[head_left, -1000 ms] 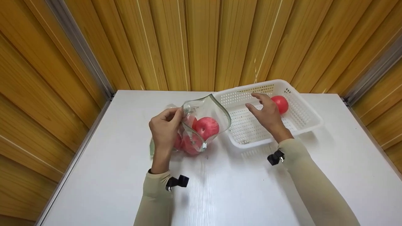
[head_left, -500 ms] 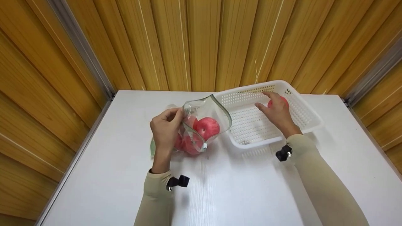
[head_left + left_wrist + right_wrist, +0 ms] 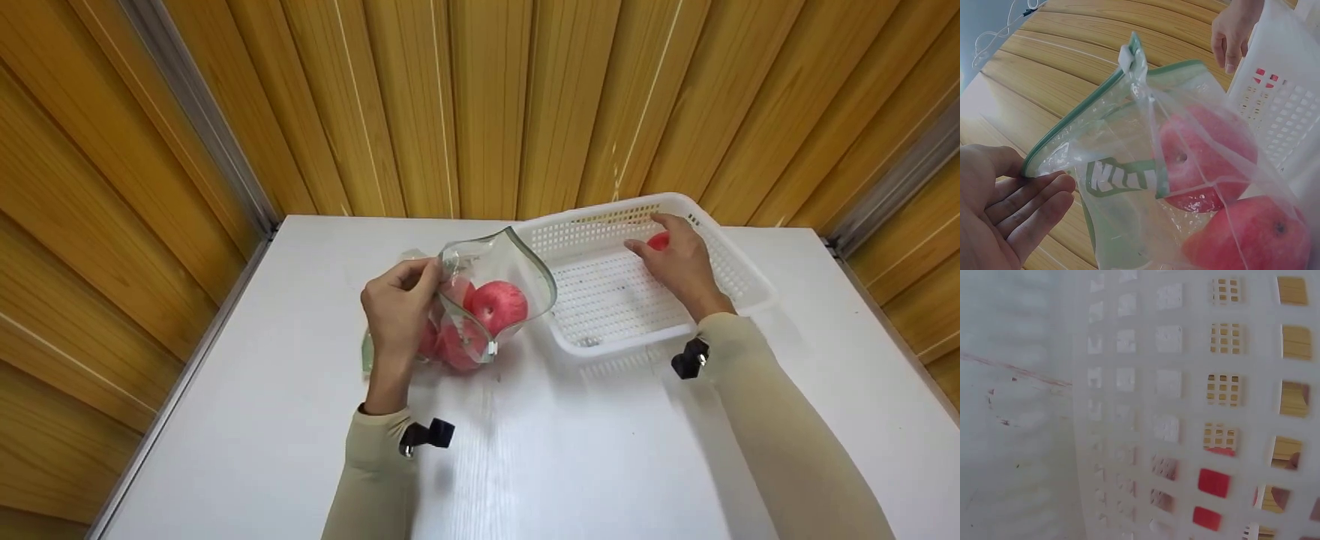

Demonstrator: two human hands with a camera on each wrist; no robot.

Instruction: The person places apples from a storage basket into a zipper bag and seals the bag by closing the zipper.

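Observation:
My left hand pinches the rim of a clear zip bag between thumb and fingers. The bag's mouth gapes toward the right, with a white slider on its green-edged zip. Several red apples lie inside, two of them large in the left wrist view. My right hand is in the white basket, thumb and fingers spread around another red apple that it mostly covers. In the right wrist view, red patches of that apple show through the holes of the basket wall.
The white perforated plastic basket stands at the back right of the white table, its left end beside the bag. Wood-patterned panels rise directly behind the table's back edge and along both sides.
My right hand has moved right across the basket, over the apple there, covering most of it. My left hand keeps the bag's rim in the same place.

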